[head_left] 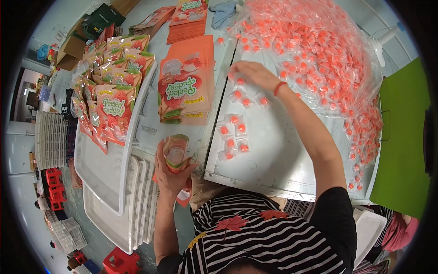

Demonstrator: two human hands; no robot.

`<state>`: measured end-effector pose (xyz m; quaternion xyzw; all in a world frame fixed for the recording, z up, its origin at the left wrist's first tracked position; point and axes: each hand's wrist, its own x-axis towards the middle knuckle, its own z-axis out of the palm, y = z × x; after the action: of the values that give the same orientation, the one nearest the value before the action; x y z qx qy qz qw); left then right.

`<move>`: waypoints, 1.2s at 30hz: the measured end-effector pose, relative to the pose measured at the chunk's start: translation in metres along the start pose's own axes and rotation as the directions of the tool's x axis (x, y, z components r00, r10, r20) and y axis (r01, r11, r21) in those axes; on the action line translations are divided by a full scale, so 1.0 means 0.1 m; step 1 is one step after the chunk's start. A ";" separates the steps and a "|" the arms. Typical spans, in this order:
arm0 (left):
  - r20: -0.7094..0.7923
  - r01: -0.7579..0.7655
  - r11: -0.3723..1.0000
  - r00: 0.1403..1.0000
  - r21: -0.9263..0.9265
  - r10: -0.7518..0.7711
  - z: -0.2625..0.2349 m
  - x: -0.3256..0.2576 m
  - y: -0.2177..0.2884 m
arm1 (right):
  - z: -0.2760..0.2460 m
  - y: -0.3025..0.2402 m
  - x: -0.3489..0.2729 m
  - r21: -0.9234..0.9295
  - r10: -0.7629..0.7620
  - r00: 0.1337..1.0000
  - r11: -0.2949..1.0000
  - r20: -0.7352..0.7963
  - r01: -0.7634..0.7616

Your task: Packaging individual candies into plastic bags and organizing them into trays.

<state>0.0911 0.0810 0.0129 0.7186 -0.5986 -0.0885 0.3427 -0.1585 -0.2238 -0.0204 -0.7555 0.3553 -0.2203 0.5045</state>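
- Far left: white plastic tray (102, 176) leaning off the table edge, stacked on more trays; filled pink stand-up pouches (113, 109) with fruit print lie in it in overlapping rows.
- Left of centre: pile of flat empty pouches (185, 89) of the same kind on the table, a second pile (188, 20) further back.
- Left hand (169, 171) at the near table edge, fingers wrapped around an open pouch (175, 153), mouth up and gaping; clamped firm.
- Centre: metal tray (273, 160) on the table; a small batch of wrapped orange-red candies (233, 137) sits loose near its left side, a few more up by the right hand.
- Right hand (251, 73) reaches out flat, palm down, fingers spread over single candies at the edge of the heap; nothing pinched that I can see. Red band on wrist.
- Right: big clear plastic bag (315, 50) spilling the candy heap across the tray.
- Judgement, doing it well: rake a small countable batch toward the pouch, keep the pouch mouth upright and wide, bring it close to the tray rim so none drop.
- Far right: green board (404, 146), untouched.
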 end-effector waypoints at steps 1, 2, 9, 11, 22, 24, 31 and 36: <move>0.010 0.008 1.000 1.000 0.016 -0.009 -0.01 -0.02 -0.01 | -0.09 0.00 -0.11 0.173 0.014 0.999 0.985 -0.051 -0.005; 0.012 0.010 1.000 1.000 0.016 -0.010 -0.04 -0.01 -0.01 | -0.21 0.03 -0.22 0.174 0.016 0.999 0.985 -0.050 -0.007; 0.018 -0.007 0.997 1.000 -0.073 0.008 0.01 0.14 0.05 | 0.03 0.04 -0.28 -0.309 -0.061 0.968 0.951 -0.244 -0.018; 0.013 -0.039 0.997 0.999 -0.065 0.040 0.00 0.13 0.12 | 0.19 0.00 -0.21 -0.358 -0.120 0.970 0.933 -0.213 0.037; 0.026 0.022 0.992 0.999 -0.124 -0.019 0.02 0.07 0.03 | 0.83 0.11 -0.65 -0.672 -0.423 0.898 0.631 0.122 0.388; 0.043 0.009 0.992 0.999 -0.130 -0.003 0.05 0.09 0.05 | 1.00 0.00 -0.79 -0.659 -0.464 0.883 0.644 0.068 0.390; 0.051 -0.026 0.992 0.998 -0.125 0.033 0.08 0.09 0.07 | 0.14 0.09 -0.72 -0.685 -0.525 0.824 0.682 -0.215 0.255; 0.073 -0.049 0.994 0.996 -0.097 0.056 0.16 0.08 0.13 | -0.36 0.57 -0.67 -0.743 -0.293 0.732 0.526 -0.615 -0.414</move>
<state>0.0741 0.0662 0.0107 0.6816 -0.6249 -0.1348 0.3560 -0.2444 -0.2085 -0.0572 -0.7509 0.6015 -0.2583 -0.0870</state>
